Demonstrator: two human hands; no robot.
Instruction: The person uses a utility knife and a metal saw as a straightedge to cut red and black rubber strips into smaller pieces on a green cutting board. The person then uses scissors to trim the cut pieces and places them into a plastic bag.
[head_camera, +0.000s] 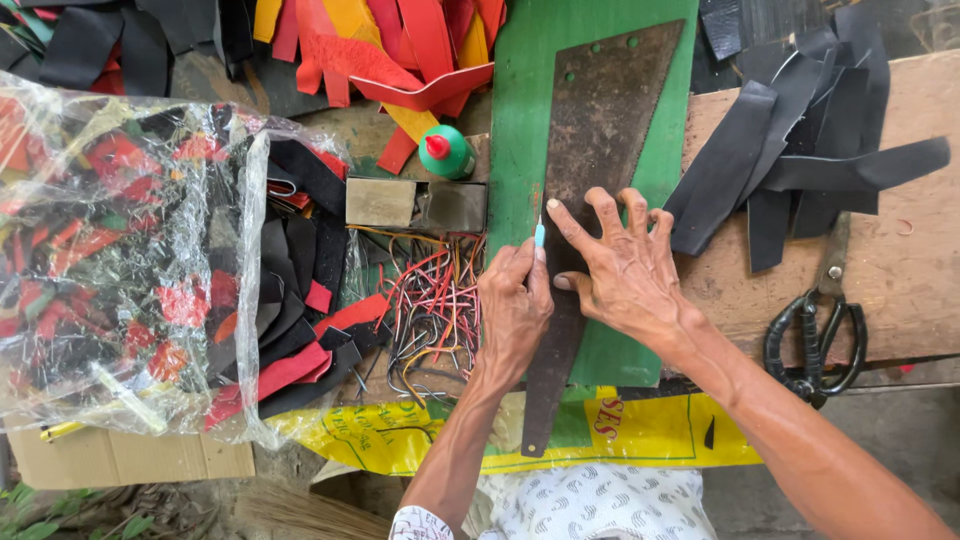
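Rough wooden planks make up the workbench (900, 270), crowded with scraps and tools, seen from straight above. Nearest to the person, a yellow plastic bag (640, 432) hangs over the front edge of the bench, and a patterned white cloth shows just below it.

Over the green board (520, 130) lies a long rusty metal blade (600, 130), tapering toward the person. The right hand (630, 270) rests flat on this blade with its fingers spread wide, pressing it down. Just beside it, the left hand (513, 305) is closed around a small light-blue tool (539, 235), pinched between thumb and fingers, its tip standing at the left edge of the blade where it meets the board. The two hands nearly touch.

To the left of the left hand sits a tangle of thin red, black and yellow wires (435, 310). Beyond those lie red and black strips (300, 340), partly under a big clear plastic bag (120, 260) stuffed with more coloured pieces. A cardboard box (130, 458) sits below that bag.

On the right, black-handled scissors (815, 335) lie on the planks, well apart from the right hand, with a fan of black strips (800, 150) above them.

Farther back, two small metal blocks (415, 203) sit side by side, a green bottle with a red cap (445, 152) stands behind them, and a heap of red, orange and yellow strips (400, 45) fills the far edge.
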